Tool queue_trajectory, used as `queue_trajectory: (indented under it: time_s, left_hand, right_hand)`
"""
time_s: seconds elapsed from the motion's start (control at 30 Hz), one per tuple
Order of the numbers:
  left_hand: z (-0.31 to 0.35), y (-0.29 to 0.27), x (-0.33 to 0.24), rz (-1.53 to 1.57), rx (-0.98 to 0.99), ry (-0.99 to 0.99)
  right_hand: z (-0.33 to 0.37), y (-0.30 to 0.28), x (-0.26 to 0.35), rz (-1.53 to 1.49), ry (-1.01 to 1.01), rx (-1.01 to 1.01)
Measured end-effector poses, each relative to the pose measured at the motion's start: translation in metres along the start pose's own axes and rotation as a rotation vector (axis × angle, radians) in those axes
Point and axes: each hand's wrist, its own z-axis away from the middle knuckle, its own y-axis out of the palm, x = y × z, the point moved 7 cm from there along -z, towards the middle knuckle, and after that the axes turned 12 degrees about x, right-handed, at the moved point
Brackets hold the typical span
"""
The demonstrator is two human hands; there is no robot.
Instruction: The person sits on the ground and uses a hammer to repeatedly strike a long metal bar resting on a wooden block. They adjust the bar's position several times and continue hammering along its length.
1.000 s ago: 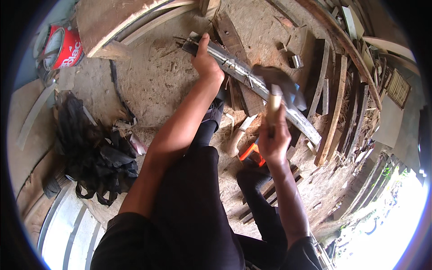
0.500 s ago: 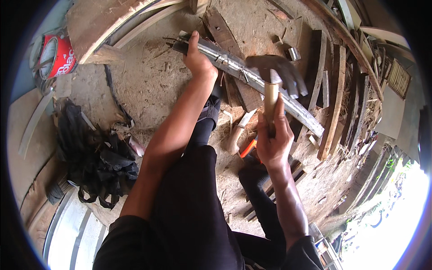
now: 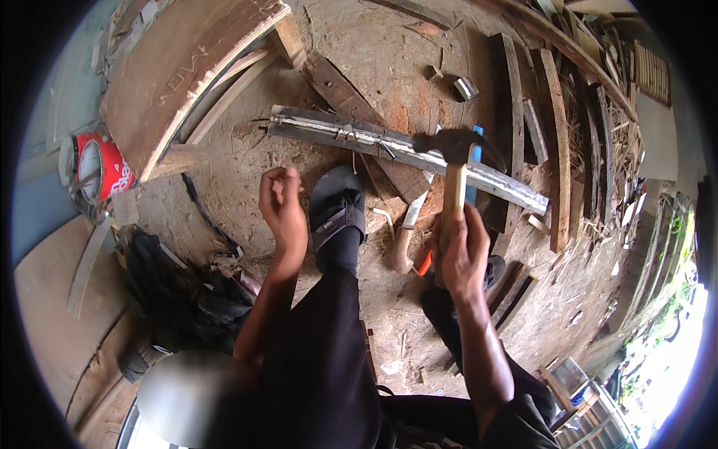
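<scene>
A long grey metal strip (image 3: 351, 136) lies across wooden boards on the dirt floor. My right hand (image 3: 460, 251) grips the wooden handle of a hammer (image 3: 451, 144), whose dark head sits over the strip's right half. My left hand (image 3: 283, 208) hovers above the ground, off the strip, with its fingers curled; whether they pinch something small I cannot tell. My foot in a black sandal (image 3: 336, 209) rests just below the strip, between the two hands. A knife with a wooden handle (image 3: 406, 233) lies beside the foot.
A red tin can (image 3: 105, 168) stands at the left, next to a curved wooden panel (image 3: 187, 67). A heap of black straps (image 3: 179, 299) lies lower left. Several planks (image 3: 553, 150) are stacked at the right, and a small metal block (image 3: 465, 87) sits beyond the strip.
My left hand has let go of the strip's left end and drawn back toward me, fingers curling. The hammer stays in my right hand over the strip.
</scene>
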Motion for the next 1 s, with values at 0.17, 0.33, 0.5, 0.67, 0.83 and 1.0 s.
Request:
queue_trajectory:
  time_s: [0.17,0.33,0.5,0.67,0.83,1.0]
  left_hand:
    - [-0.004,0.089,-0.082,-0.937,0.46,0.736]
    - [-0.027,0.128,-0.057,-1.281,0.667,0.88]
    - [-0.035,0.131,-0.059,-1.203,0.702,0.918]
    - [-0.03,0.134,-0.057,-1.228,0.674,0.87]
    - [-0.028,0.136,-0.056,-1.186,0.609,0.769]
    - [-0.03,0.143,-0.049,-1.315,0.585,0.617]
  right_hand:
    - [0.034,0.042,-0.037,0.081,0.0,-0.104]
    - [0.038,0.051,-0.03,0.015,-0.089,-0.107]
    - [0.026,0.035,-0.02,0.06,0.006,0.051]
    - [0.022,0.031,-0.03,0.005,-0.059,-0.026]
    - [0.018,0.038,-0.037,0.004,0.008,-0.011]
    - [0.02,0.039,-0.041,-0.025,0.039,-0.005]
